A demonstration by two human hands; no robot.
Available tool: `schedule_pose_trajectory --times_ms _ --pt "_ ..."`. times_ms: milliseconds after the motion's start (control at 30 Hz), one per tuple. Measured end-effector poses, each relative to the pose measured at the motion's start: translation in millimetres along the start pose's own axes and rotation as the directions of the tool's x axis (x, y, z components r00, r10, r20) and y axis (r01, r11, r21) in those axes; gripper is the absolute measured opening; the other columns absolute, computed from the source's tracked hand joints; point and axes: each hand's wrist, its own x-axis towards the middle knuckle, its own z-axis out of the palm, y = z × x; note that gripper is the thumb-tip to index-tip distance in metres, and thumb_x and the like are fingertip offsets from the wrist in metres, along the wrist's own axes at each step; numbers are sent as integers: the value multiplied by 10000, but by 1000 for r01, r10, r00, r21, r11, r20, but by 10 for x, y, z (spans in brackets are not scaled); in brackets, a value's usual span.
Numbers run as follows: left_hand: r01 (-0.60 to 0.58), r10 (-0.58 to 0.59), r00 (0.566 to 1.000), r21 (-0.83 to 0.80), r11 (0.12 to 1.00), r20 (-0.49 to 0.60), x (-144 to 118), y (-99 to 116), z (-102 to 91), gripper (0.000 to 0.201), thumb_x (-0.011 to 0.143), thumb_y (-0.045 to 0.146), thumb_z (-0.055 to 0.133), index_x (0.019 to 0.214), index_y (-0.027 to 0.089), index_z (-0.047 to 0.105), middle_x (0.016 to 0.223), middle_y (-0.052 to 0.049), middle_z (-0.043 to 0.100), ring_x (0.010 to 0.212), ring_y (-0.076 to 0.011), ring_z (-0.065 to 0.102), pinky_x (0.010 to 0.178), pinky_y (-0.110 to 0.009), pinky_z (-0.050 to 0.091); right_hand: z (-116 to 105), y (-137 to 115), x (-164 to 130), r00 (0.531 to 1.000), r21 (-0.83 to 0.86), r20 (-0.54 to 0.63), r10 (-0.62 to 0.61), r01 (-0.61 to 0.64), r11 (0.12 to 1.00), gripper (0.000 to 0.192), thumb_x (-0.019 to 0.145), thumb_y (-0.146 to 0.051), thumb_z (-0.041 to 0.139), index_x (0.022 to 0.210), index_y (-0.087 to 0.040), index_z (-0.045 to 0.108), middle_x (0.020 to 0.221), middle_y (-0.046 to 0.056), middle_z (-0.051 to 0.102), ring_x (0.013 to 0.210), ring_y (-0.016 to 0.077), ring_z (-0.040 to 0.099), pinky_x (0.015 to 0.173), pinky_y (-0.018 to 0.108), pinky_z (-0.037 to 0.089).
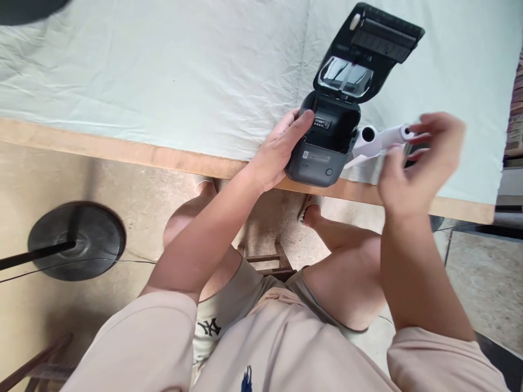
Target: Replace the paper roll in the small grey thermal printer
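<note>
The person is seated at a surface (134, 154) with a wooden front edge, covered by a pale green cloth (163, 71). A small dark grey label printer (322, 152) sits at the near edge of the surface, its lid (368, 51) swung fully open and tilted back – the empty paper bay is exposed, with a white sticker visible inside.

The left hand (281, 149) rests against the printer's left side, fingers extended and loosely spread, the thumb lying along the upper left corner of the body; it steadies rather than grips the unit.

The right hand (420, 163) is raised just to the right of the printer and is blurred. Its fingers are curled round the far end of a white paper roll (382, 139), whose hollow core end faces the camera right beside the printer's right flank. A dark item partly hidden within the same hand cannot be identified.

Below the surface – a concrete floor (143, 201), a round black stand base (77, 239) at the left, and a wooden stool frame (269, 261) between the person's knees
</note>
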Motion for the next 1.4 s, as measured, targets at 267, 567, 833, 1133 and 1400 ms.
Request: schedule_pose_trajectory --times_ms 267,567,833,1133,1400 --pt "-29 32 998 -44 999 56 0 -35 -38 218 1241 317 563 1086 239 695 921 -4 746 1207 -245 839 1095 -393 683 292 -831 47 937 -74 257 237 -226 971 479 1032 -327 641 1502 -233 647 1403 198 721 1205 346 753 1144 533 588" --pt "-12 13 998 -13 1000 58 -15 -21 -67 212 1227 344 621 1057 253 708 967 -3 738 1064 -190 746 1090 -355 645 327 -297 2 966 402 -126 226 -159 902 653 849 -707 761 1312 -307 532 1179 120 681 1095 387 773 932 561 609" --pt "-68 68 995 8 998 74 -19 -47 -46 171 1213 342 659 1075 258 715 979 2 718 932 -147 694 864 -271 618 -283 -970 152 956 182 110 -274 252 951 441 1088 -623 746 1418 -343 832 1396 94 859 1356 422 810 1208 645 608" --pt "-50 49 999 54 997 19 -2 -46 -19 65 1196 307 689 1179 262 732 1043 7 764 1190 -175 802 1015 -259 621 -241 -1466 504 852 -229 520 -65 212 950 445 1025 -292 693 1459 -300 792 1369 121 867 1311 465 798 1146 617 612" --pt "-31 32 999 -47 998 23 -16 1 -16 138 1196 311 683 1075 245 680 932 20 710 942 -144 737 940 -280 649 -235 -1262 364 922 56 316 -225 219 974 217 1040 -225 601 1070 -306 800 1180 88 854 1114 356 827 1003 541 615"
